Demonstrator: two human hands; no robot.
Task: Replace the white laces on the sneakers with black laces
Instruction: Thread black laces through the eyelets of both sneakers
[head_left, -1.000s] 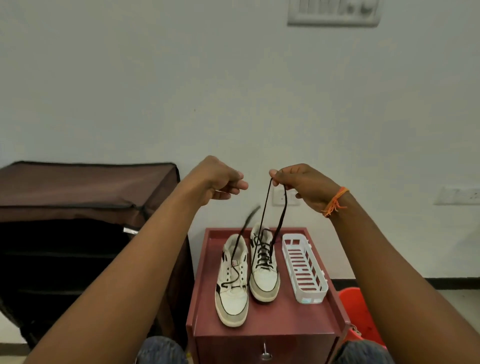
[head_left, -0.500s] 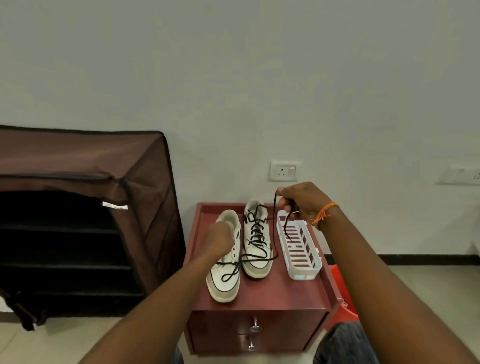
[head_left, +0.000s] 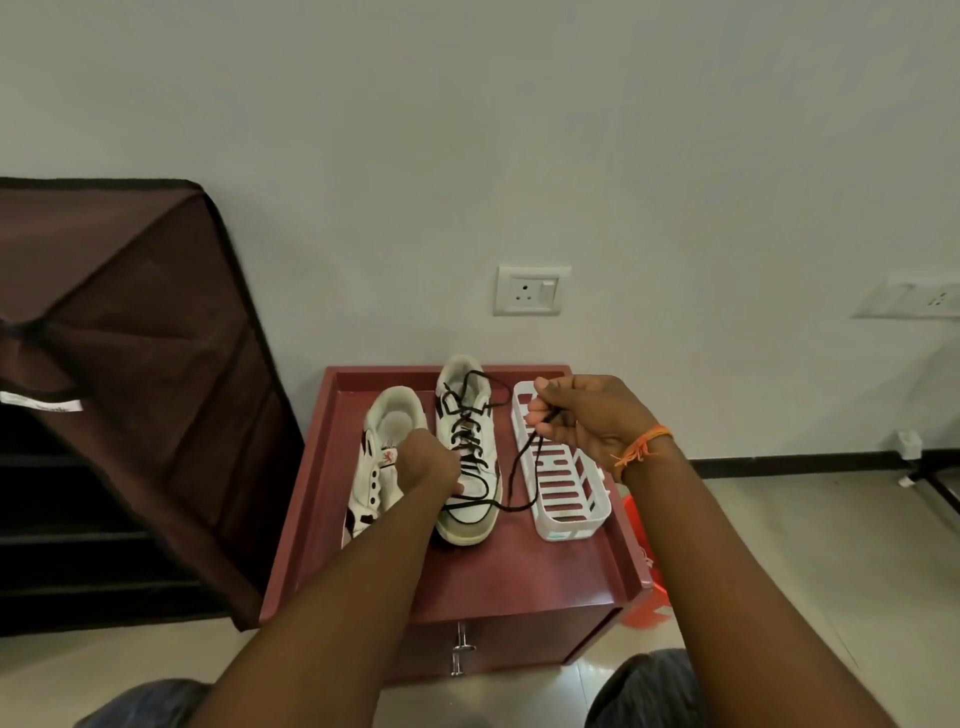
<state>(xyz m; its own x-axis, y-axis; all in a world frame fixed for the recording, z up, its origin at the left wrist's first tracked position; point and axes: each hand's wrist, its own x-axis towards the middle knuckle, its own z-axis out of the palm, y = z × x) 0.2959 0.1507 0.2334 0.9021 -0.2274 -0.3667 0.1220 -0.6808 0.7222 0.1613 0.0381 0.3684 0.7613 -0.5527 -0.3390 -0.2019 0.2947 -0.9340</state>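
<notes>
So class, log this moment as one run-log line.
left hand: on right sneaker | right hand: pinching black lace | left sneaker: unlaced | basket: beside

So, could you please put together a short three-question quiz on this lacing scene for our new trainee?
1. True or false: the right sneaker already carries a black lace through its eyelets.
2. Which hand pinches the lace's free end above the white basket? A) left hand B) right hand
3. Fill in: the left sneaker shows bare ______ down its side, with no lace visible in them.

Key: 1 true; 2 B; 3 eyelets.
</notes>
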